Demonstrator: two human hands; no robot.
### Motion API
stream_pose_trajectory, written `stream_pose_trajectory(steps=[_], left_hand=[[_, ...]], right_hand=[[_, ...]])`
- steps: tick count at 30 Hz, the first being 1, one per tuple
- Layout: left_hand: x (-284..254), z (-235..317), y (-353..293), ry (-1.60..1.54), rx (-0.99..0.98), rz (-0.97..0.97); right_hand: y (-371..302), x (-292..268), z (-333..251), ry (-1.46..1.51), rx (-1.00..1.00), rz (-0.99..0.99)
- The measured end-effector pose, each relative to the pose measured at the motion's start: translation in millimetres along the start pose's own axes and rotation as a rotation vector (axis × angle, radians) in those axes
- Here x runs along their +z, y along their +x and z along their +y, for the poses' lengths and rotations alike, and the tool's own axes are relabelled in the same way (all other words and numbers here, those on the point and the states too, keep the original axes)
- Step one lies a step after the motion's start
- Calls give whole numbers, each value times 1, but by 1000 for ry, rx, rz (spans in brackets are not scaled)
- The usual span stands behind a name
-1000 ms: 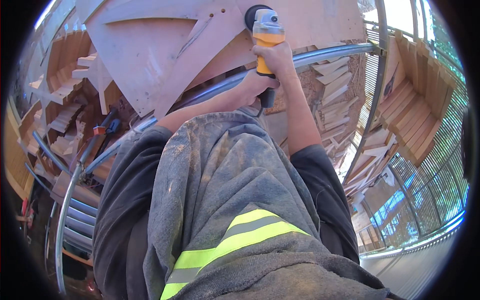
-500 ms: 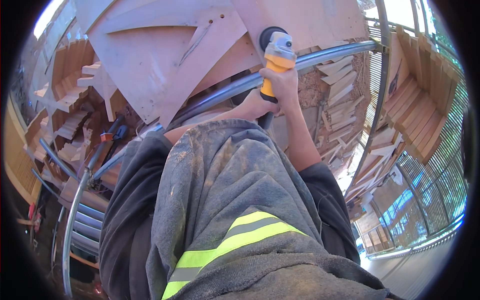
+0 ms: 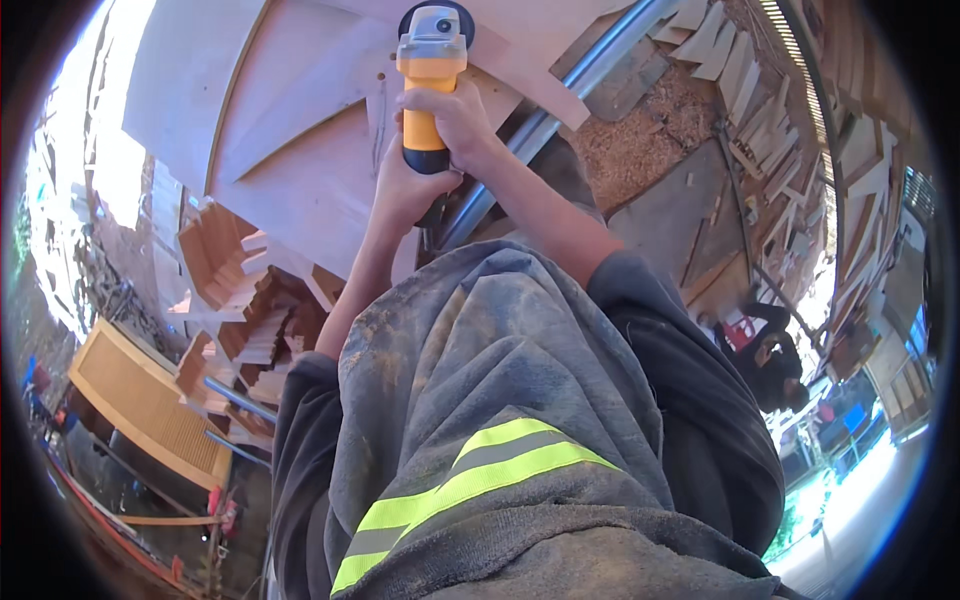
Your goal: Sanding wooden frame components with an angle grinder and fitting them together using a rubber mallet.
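Note:
Both my hands grip a yellow angle grinder [image 3: 421,128] with a grey head and a round dark disc [image 3: 466,24] at its far end. My right hand [image 3: 462,122] is wrapped round the yellow body from the right. Closer to me, my left hand [image 3: 408,192] closes on the black rear end from the left. The disc is over pale, thin wooden boards [image 3: 300,185] that overlap at angles. Whether it touches their surface, I cannot tell.
A shiny metal pipe [image 3: 522,140] runs diagonally beside the boards. Stacked wood pieces [image 3: 215,255] stand at left, near an orange-brown slatted panel [image 3: 150,405]. Shavings [image 3: 640,150] and wood offcuts [image 3: 765,125] lie at right. Another person in dark clothes [image 3: 765,355] is farther right.
My view has turned, and the boards and pipe sit at a different angle. The grinder has moved left across the boards, with both hands still on it. The other person has come into view.

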State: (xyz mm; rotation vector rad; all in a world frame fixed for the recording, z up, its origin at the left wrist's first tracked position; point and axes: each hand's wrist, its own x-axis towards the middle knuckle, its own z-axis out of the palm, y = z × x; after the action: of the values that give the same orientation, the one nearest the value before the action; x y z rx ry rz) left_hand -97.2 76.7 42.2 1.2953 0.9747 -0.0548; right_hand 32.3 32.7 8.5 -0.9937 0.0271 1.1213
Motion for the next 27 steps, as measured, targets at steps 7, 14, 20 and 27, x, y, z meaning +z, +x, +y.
stream_pose_trajectory(steps=[7, 14, 20, 27], left_hand=[[33, -26, -2, 222, -96, -253], [49, -30, -26, 180, -92, -249], [22, -8, 1, 162, -157, -207], [76, -30, -21, 146, 79, -182]], right_hand=[[-53, -46, 0, -25, -24, 296], [-79, -57, 10, -16, -10, 303], [-30, -34, 6, -113, -43, 233], [-82, -70, -14, 20, 14, 273]])
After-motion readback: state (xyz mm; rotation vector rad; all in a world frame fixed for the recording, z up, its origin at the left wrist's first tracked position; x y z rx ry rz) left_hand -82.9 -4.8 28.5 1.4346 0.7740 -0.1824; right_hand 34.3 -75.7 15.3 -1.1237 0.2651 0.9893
